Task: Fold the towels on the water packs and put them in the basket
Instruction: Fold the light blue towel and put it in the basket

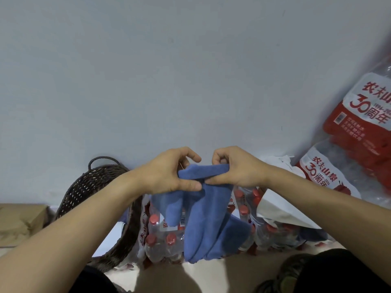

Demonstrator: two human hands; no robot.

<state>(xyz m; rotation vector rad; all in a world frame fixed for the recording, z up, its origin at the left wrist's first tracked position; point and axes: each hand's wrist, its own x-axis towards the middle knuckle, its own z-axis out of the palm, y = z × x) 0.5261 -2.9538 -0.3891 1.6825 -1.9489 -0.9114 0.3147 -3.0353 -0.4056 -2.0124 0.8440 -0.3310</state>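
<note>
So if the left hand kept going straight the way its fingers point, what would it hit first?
The left hand points right, so it would probably meet the right hand first; both pinch the blue towel almost thumb to thumb.

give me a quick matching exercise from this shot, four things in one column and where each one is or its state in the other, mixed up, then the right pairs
Things:
1. blue towel
2. basket
3. white cloth
4. cardboard box

Places or states:
A. at the far left edge, by the wall
B. held up by both hands, hanging down
C. lying on the water packs, under the right forearm
D. dark wicker, left of the water packs

Pairs: 1-B, 2-D, 3-C, 4-A

The left hand and right hand each pinch the towel's top edge.
</note>
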